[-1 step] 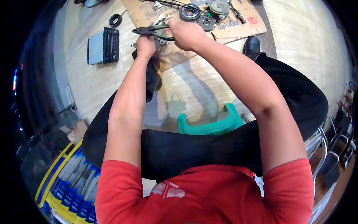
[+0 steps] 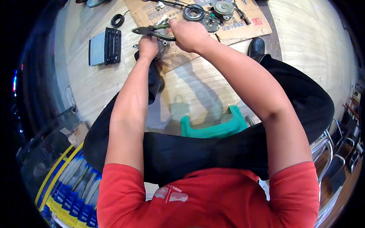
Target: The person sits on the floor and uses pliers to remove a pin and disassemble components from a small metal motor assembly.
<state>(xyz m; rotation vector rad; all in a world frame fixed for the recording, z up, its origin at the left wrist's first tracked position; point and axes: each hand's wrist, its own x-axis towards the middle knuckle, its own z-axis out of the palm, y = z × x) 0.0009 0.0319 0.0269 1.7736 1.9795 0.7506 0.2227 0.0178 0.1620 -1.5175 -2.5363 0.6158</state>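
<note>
My right hand (image 2: 189, 35) is closed round the handles of a pair of dark pliers (image 2: 146, 30), which lie sideways with the jaws pointing left. The handles are spread apart. Just below the pliers, my left hand (image 2: 148, 47) is closed on a grey metal part with round lugs (image 2: 164, 43); fingers and pliers hide much of it. The pliers' jaws pass over the left fingertips, and I cannot tell what, if anything, they bite. Beyond the right hand lie a black pulley ring (image 2: 193, 12), a flat grey disc (image 2: 210, 24) and a round metal coil housing (image 2: 223, 9).
Flattened cardboard (image 2: 247, 32) lies under the parts. A black-and-silver car stereo unit (image 2: 105, 46) and a black ring with a cable (image 2: 118, 20) sit on the floor at left. A green plastic stool (image 2: 216, 129) stands between my legs. Blue-and-yellow packages (image 2: 74, 201) stand at lower left.
The pliers have shifted slightly to the left together with my right hand. My left hand stays nearly in place.
</note>
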